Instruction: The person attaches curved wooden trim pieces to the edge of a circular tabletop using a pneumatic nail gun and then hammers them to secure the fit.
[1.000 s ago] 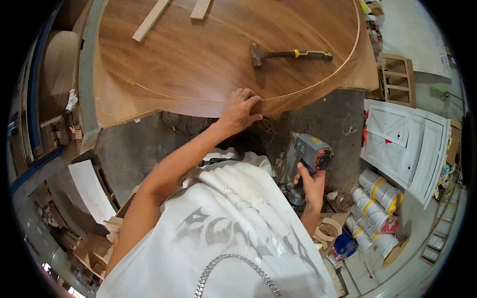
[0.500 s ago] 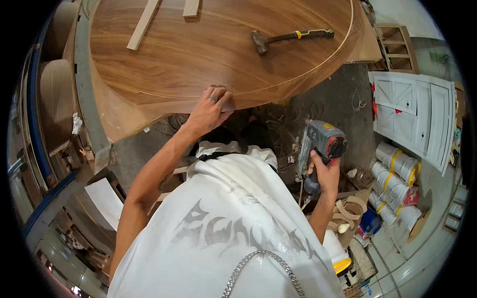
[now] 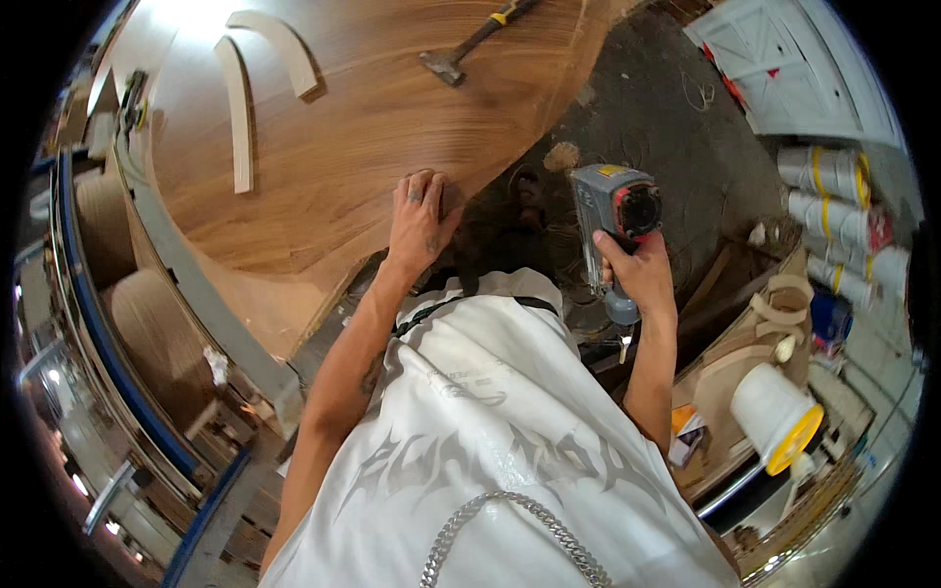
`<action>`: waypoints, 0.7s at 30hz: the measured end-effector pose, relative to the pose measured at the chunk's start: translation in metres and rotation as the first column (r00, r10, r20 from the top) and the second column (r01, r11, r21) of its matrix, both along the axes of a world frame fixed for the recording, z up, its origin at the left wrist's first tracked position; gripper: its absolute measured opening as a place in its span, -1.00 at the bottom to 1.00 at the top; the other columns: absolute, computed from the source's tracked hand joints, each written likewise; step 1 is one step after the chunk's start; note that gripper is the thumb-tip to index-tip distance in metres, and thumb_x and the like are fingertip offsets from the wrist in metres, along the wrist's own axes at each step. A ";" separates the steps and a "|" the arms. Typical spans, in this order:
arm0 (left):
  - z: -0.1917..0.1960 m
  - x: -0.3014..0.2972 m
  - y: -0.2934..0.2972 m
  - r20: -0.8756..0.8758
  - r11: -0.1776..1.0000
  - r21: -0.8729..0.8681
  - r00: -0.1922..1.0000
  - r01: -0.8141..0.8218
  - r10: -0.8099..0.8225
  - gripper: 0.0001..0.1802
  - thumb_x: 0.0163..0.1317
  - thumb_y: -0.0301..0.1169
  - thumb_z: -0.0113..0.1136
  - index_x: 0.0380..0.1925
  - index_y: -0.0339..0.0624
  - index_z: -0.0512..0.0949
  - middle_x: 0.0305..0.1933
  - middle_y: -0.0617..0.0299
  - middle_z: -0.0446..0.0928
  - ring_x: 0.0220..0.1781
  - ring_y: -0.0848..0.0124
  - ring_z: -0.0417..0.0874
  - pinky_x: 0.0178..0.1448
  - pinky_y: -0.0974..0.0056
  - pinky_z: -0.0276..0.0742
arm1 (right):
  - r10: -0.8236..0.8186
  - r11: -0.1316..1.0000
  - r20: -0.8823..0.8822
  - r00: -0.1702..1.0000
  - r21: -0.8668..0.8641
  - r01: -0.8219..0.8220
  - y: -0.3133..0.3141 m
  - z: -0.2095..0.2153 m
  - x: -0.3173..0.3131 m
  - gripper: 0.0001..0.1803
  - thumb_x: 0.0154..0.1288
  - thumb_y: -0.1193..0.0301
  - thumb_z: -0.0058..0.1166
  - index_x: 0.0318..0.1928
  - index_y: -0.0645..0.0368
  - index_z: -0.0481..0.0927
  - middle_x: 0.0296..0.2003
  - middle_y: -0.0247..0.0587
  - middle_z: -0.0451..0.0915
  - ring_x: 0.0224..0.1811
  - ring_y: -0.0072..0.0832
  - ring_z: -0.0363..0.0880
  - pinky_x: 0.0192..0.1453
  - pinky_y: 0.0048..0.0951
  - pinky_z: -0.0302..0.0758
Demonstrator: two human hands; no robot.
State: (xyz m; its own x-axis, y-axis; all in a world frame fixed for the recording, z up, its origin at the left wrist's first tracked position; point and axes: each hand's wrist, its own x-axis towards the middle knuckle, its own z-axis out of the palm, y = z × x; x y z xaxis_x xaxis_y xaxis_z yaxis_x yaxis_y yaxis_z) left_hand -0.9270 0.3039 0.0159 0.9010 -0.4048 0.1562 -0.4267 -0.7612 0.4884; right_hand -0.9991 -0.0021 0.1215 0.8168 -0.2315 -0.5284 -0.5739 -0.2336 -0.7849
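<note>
At the near edge of a large brown wood-grain tabletop [image 3: 363, 147], my left hand [image 3: 421, 216] rests with its fingers bent together over the edge; its thumb side is partly hidden. On the right, my right hand [image 3: 637, 269] is wrapped round the handle of a grey and black nail gun [image 3: 613, 201], held in the air beside the tabletop. A hammer [image 3: 446, 67] with a dark head and a yellow-black handle lies on the tabletop's far part. Two pale wooden pieces, a straighter strip [image 3: 238, 118] and a curved strip [image 3: 289, 49], lie further left.
White buckets with yellow bands [image 3: 828, 171] stack at the far right, near a white panelled door [image 3: 760, 49]. Closer on the right, a white bucket [image 3: 769, 407] lies among curved wood offcuts [image 3: 781, 304]. A blue rail [image 3: 118, 363] runs along the left beside wooden panels [image 3: 162, 323].
The view has turned, so the tabletop, hammer and strips show shifted. My left hand stays at the tabletop edge. The nail gun stays in my right hand, somewhat higher in the picture.
</note>
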 end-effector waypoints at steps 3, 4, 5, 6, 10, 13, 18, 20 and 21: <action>0.005 0.006 -0.014 0.010 0.998 0.054 1.000 0.011 -0.012 -0.35 0.15 -0.30 0.41 0.21 -0.29 0.41 0.19 -0.07 0.38 0.19 -0.10 0.38 0.28 -0.07 0.33 | -0.019 0.999 0.001 1.000 0.035 0.019 0.007 -0.009 -0.012 -0.73 0.27 0.30 0.30 -0.33 0.27 0.59 -0.63 -0.28 0.55 -0.64 -0.54 0.53 -0.47 -0.39 0.47; 0.006 0.009 -0.021 0.013 0.997 0.076 1.000 0.014 -0.015 -0.34 0.16 -0.30 0.41 0.22 -0.30 0.41 0.20 -0.08 0.38 0.19 -0.11 0.38 0.29 -0.09 0.32 | -0.023 0.999 0.002 1.000 0.026 0.023 0.010 -0.010 -0.014 -0.72 0.26 0.28 0.29 -0.33 0.28 0.60 -0.64 -0.25 0.55 -0.64 -0.52 0.53 -0.46 -0.36 0.46; 0.004 0.012 -0.029 0.014 0.997 0.073 1.000 0.009 -0.011 -0.35 0.16 -0.30 0.41 0.22 -0.30 0.42 0.19 -0.09 0.39 0.18 -0.12 0.38 0.28 -0.09 0.32 | -0.025 1.000 -0.001 1.000 0.016 0.025 0.013 -0.012 -0.017 -0.71 0.26 0.26 0.28 -0.34 0.28 0.62 -0.65 -0.23 0.56 -0.64 -0.50 0.54 -0.44 -0.33 0.46; 0.002 0.016 -0.037 0.016 0.998 0.070 1.000 0.003 -0.004 -0.35 0.16 -0.30 0.41 0.21 -0.30 0.42 0.18 -0.10 0.39 0.17 -0.12 0.38 0.28 -0.09 0.32 | -0.025 0.999 -0.009 1.000 0.021 0.026 0.014 -0.015 -0.021 -0.71 0.26 0.26 0.27 -0.33 0.28 0.62 -0.65 -0.22 0.56 -0.63 -0.49 0.55 -0.43 -0.33 0.47; -0.004 0.021 -0.044 0.043 1.000 0.026 0.999 0.007 -0.008 -0.39 0.15 -0.32 0.41 0.17 -0.31 0.44 0.14 -0.13 0.42 0.14 -0.13 0.39 0.25 -0.09 0.33 | -0.026 1.000 -0.042 0.999 0.013 0.026 0.021 -0.018 -0.035 -0.71 0.27 0.28 0.28 -0.37 0.28 0.60 -0.63 -0.28 0.57 -0.65 -0.53 0.53 -0.47 -0.39 0.47; -0.007 0.021 -0.042 0.079 1.000 0.001 0.997 0.001 -0.001 -0.43 0.14 -0.35 0.41 0.14 -0.31 0.46 0.11 -0.14 0.43 0.10 -0.14 0.40 0.22 -0.09 0.35 | 0.008 0.998 -0.017 1.000 -0.062 -0.009 0.022 -0.026 -0.042 -0.71 0.28 0.29 0.29 -0.39 0.28 0.59 -0.64 -0.32 0.56 -0.65 -0.56 0.52 -0.49 -0.42 0.47; -0.007 0.023 -0.043 0.055 0.999 -0.021 0.998 0.027 -0.026 -0.45 0.12 -0.39 0.40 0.11 -0.32 0.48 0.11 -0.13 0.43 0.09 -0.13 0.41 0.18 -0.09 0.39 | -0.032 0.999 -0.101 0.994 -0.033 0.028 0.018 -0.036 -0.050 -0.71 0.28 0.27 0.29 -0.38 0.28 0.60 -0.64 -0.33 0.56 -0.66 -0.57 0.52 -0.49 -0.43 0.46; -0.009 0.022 -0.044 0.055 0.999 -0.029 0.998 0.020 -0.018 -0.45 0.11 -0.40 0.41 0.10 -0.32 0.48 0.10 -0.12 0.43 0.09 -0.12 0.41 0.17 -0.08 0.40 | -0.033 0.999 -0.119 0.992 -0.028 0.030 0.017 -0.037 -0.049 -0.71 0.27 0.28 0.30 -0.38 0.28 0.60 -0.63 -0.33 0.56 -0.66 -0.58 0.52 -0.49 -0.43 0.46; -0.009 0.022 -0.046 0.065 0.999 -0.035 0.998 0.014 -0.012 -0.45 0.10 -0.40 0.41 0.10 -0.33 0.48 0.10 -0.11 0.43 0.09 -0.12 0.41 0.16 -0.08 0.41 | -0.026 0.999 -0.126 0.992 -0.026 0.023 0.017 -0.036 -0.047 -0.71 0.27 0.28 0.30 -0.38 0.28 0.61 -0.63 -0.33 0.56 -0.66 -0.58 0.52 -0.50 -0.43 0.46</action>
